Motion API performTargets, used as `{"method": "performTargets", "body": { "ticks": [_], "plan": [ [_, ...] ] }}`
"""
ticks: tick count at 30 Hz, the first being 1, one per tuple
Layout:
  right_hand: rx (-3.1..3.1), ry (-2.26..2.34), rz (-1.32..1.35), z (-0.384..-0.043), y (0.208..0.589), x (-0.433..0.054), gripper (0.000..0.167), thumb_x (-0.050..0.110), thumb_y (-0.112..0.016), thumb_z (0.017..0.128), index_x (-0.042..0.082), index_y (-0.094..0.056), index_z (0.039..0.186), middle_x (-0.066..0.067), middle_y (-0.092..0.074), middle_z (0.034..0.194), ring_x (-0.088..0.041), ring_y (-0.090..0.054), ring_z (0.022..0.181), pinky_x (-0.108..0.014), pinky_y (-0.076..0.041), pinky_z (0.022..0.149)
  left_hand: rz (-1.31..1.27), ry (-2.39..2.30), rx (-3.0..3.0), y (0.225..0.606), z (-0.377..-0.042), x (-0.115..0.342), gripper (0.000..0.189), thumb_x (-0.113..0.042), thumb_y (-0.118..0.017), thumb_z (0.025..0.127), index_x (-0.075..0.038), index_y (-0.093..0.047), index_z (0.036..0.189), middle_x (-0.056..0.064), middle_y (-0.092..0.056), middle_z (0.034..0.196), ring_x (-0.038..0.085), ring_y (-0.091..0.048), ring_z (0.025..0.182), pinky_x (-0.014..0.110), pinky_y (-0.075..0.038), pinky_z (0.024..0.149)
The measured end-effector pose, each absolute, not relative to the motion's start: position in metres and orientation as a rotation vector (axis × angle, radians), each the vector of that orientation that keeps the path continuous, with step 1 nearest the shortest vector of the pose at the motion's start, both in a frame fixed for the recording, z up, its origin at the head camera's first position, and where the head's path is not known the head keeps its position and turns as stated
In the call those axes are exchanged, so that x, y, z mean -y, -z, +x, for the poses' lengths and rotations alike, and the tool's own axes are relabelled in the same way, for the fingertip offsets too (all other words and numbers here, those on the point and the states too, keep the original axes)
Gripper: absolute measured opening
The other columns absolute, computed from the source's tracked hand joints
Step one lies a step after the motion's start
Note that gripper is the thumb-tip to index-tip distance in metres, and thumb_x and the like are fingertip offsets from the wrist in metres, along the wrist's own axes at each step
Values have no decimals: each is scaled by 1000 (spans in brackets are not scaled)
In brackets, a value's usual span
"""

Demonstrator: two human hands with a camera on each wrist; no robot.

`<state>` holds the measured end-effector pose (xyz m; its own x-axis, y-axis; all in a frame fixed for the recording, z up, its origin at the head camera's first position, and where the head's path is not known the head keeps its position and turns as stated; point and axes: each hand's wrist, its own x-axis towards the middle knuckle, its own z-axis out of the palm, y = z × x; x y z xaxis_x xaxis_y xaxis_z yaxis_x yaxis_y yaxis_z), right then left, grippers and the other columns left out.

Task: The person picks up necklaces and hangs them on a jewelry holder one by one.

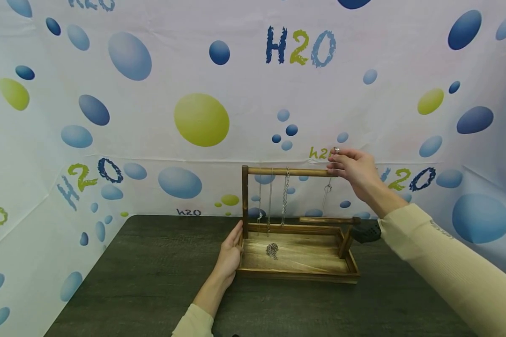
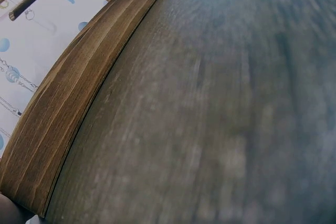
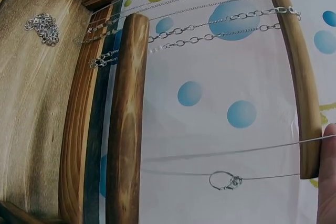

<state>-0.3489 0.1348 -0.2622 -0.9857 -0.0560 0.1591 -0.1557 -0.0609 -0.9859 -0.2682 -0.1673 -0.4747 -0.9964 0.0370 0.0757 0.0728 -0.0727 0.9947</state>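
My right hand (image 1: 358, 171) is at the free right end of the stand's upper bar (image 1: 295, 172), fingers curled around a thin chain necklace (image 3: 268, 176). One strand of it runs over the bar to a fingertip (image 3: 329, 142). From there it hangs down with a ring-shaped pendant (image 3: 222, 180). A silver ring (image 1: 336, 150) shows at the index finger. My left hand (image 1: 229, 257) rests along the left end of the wooden tray (image 1: 297, 277), fingers extended beside the upright post (image 1: 245, 201).
Several silver chains (image 1: 285, 196) hang from the bar's left half. In the tray lies a heaped chain (image 1: 271, 251). A lower wooden bar (image 1: 326, 220) sits on a short post at the right, with a dark object (image 1: 367, 231) behind. The tray stands on a dark table (image 1: 160, 262).
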Motion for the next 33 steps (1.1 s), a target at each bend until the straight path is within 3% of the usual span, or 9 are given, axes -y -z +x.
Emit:
{"method": "performTargets", "body": {
  "ticks": [12, 28, 33],
  "plan": [
    [2099, -2270, 304, -348, 263, -118, 38, 4, -53, 102, -14, -48, 136, -4, -70, 94, -11, -70, 78, -26, -56, 78, -124, 2294, 2110, 474, -268, 167, 81, 19, -28, 86, -11, -22, 162, 17, -15, 166, 35, -5, 152, 51, -26, 99],
    [2205, -2249, 369, -346, 263, -91, 42, 6, -49, 104, -11, -46, 142, -14, -64, 113, -13, -69, 87, -27, -55, 86, -138, 2281, 2111, 475, -268, 168, 81, 19, -26, 86, -10, -22, 161, 17, -16, 165, 35, -7, 152, 51, -27, 99],
    [2191, -2299, 361, -344, 263, -84, 40, 5, -50, 104, -10, -45, 141, -10, -68, 107, -13, -70, 87, -28, -55, 85, -134, 2281, 2112, 475, -269, 168, 81, 19, -26, 86, -11, -23, 161, 16, -16, 165, 34, -7, 152, 51, -26, 100]
  ]
}}
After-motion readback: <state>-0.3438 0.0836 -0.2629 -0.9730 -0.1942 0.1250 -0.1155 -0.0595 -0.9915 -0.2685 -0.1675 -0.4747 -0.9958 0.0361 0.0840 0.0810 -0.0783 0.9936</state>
